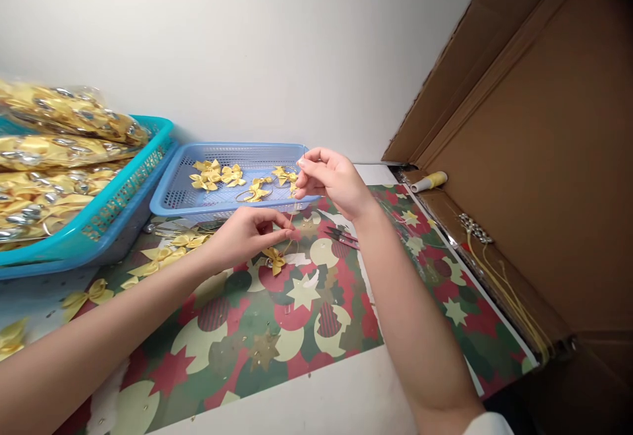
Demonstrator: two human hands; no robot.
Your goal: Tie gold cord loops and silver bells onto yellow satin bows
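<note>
Forearms (405, 290) span patterned paper (237, 346). Left hand (252, 232), right hand (333, 183): fingers pinched on thin cord (293, 212) before pale-blue basket (171, 205). Gold bow (275, 261): nearer than basket. White wall (247, 46) behind basket, cardboard (539, 158) right.

Left forearm (148, 303) stretches pretty low over the worktop (341, 385), left grip (247, 236) just above it, thumb and index pinched. Right forearm (410, 310) angles up, right grip (336, 184) higher over it, fingertips pinched too.
</note>
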